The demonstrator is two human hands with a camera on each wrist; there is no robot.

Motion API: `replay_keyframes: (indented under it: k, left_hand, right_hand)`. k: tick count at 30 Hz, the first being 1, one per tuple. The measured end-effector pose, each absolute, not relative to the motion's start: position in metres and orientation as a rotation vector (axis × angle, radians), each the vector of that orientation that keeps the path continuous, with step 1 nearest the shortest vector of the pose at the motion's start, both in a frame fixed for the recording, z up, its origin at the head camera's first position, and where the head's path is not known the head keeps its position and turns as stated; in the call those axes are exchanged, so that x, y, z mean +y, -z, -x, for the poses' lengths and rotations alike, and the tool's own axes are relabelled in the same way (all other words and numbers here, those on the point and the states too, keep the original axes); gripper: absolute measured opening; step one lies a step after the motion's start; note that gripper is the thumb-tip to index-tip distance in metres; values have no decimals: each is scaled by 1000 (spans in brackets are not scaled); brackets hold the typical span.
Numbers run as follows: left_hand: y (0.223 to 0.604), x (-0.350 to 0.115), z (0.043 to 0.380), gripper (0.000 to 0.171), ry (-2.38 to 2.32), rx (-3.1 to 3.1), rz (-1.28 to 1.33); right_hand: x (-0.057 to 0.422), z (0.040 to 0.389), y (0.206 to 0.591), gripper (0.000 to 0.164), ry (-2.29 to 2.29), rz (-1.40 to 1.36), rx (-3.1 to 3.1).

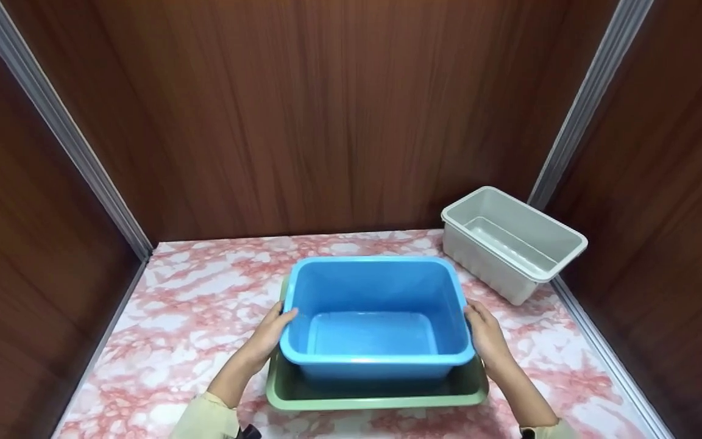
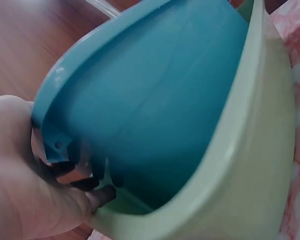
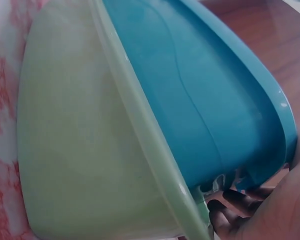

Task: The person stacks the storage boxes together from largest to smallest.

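Note:
A blue plastic bin (image 1: 372, 337) sits partly inside a larger green bin (image 1: 381, 402), its rim standing above the green one. My left hand (image 1: 269, 334) grips the blue bin's left end, thumb over the rim and fingers beneath it. At the opposite end, my right hand (image 1: 486, 332) holds the blue rim, its fingers curled under the edge. In the left wrist view, the fingers (image 2: 102, 196) reach down beside the green rim. The right wrist view shows the fingers (image 3: 225, 215) close to the green rim (image 3: 155, 150) too. The blue bin's inside shows only its bare floor.
A grey bin (image 1: 497, 262) stands at the back right, angled near the corner. Dark wood-grain panels (image 1: 302, 122) with metal corner strips enclose the back and both sides. The table (image 1: 205, 292) has a red and white marbled cover.

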State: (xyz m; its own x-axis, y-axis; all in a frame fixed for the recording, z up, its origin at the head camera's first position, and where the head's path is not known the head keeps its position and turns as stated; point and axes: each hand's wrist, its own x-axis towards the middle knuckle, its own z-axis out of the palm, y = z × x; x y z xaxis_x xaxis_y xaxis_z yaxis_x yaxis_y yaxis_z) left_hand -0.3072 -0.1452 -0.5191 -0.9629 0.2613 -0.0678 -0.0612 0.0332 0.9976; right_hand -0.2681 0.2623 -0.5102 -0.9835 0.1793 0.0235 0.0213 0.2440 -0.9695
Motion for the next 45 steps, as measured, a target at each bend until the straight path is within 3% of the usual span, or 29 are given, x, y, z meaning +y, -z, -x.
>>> replay_keyframes:
  k: [12, 20, 24, 29, 33, 40, 45]
  left_hand:
    - [538, -157, 302, 56, -2273, 1894, -276]
    - [545, -155, 303, 37, -2165, 2238, -182]
    - [546, -153, 305, 29, -2135, 2391, -182]
    - [548, -154, 300, 26, -2262, 2448, -314]
    - [552, -158, 283, 32, -2171, 2587, -289]
    - [559, -158, 258, 61, -1844, 2620, -34]
    - [563, -153, 248, 66, -1817, 2591, 5]
  right_hand:
    - [267, 244, 532, 49, -1751, 240, -2313]
    - [259, 234, 555, 29, -1519, 201, -2377]
    - [257, 229, 567, 37, -1367, 87, -2374]
    - [258, 229, 571, 42, -1366, 134, -2389]
    - [258, 226, 570, 46, -1427, 240, -2469]
    - [260, 225, 573, 49, -1465, 291, -2500]
    - [261, 225, 574, 48, -1481, 303, -2503]
